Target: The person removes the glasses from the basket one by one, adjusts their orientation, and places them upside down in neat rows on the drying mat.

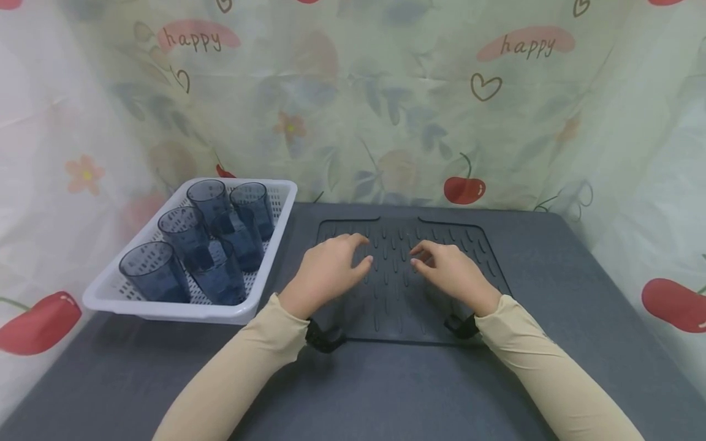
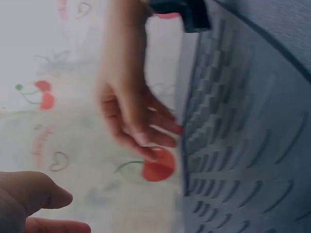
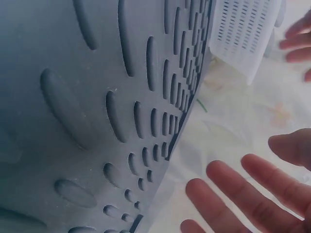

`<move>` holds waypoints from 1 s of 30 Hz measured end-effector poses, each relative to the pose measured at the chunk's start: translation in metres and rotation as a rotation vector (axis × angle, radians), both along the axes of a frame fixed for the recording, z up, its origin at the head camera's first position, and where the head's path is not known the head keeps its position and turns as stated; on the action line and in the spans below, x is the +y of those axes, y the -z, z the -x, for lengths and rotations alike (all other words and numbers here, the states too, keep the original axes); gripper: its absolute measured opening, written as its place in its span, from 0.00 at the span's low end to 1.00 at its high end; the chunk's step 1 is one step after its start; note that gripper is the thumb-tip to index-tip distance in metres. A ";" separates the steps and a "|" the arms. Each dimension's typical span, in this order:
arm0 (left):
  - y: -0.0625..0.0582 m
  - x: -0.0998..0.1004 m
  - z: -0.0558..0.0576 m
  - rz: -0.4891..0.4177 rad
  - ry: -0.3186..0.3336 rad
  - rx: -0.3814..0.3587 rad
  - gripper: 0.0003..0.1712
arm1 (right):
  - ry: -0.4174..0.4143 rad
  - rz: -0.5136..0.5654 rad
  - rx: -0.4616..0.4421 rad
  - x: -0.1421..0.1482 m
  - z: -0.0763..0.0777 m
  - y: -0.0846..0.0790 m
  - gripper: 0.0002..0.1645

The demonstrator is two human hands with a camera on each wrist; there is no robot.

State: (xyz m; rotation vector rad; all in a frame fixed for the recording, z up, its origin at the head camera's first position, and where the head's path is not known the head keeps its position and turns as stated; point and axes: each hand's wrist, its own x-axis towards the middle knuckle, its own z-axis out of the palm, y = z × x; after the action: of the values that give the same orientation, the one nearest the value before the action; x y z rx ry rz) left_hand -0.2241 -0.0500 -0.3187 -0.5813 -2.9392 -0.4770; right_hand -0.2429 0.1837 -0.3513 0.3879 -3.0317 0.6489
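Observation:
Both hands hover over a dark ridged drying mat (image 1: 391,306) in the head view. The left hand (image 1: 331,266) is above the mat's left part, its fingers relaxed around nothing. Facing it, the right hand (image 1: 452,272) hangs over the right part, also holding nothing. In the left wrist view the left thumb (image 2: 36,191) shows at the lower left, with the right hand (image 2: 129,107) beyond. The right wrist view has the right hand's spread fingers (image 3: 257,204) beside the mat (image 3: 97,121). Several blue-tinted drinking glasses (image 1: 154,275) stand in a white plastic basket (image 1: 187,311) at the left.
A dark grey table (image 1: 397,392) carries the basket and mat. Patterned curtains (image 1: 353,110) with cherries and hearts enclose the back and both sides. A black strap (image 1: 325,337) is on the left wrist, another strap (image 1: 462,326) on the right.

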 end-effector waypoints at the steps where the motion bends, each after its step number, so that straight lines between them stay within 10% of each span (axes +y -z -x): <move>1: -0.004 -0.002 -0.002 -0.010 -0.004 0.007 0.24 | -0.001 0.010 0.002 0.000 0.000 0.000 0.19; 13: -0.038 -0.048 -0.023 -0.133 -0.052 0.100 0.24 | -0.036 0.130 0.030 0.006 -0.003 0.003 0.20; 30: -0.046 -0.134 -0.046 -0.419 -0.172 0.395 0.19 | -0.063 0.244 0.074 0.009 -0.009 0.006 0.19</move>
State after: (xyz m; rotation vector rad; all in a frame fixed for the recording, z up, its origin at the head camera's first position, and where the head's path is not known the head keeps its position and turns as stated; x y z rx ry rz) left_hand -0.1781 -0.1835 -0.2729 -0.3199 -2.3914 -0.8207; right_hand -0.2335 0.1929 -0.3573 0.4875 -2.8345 0.9723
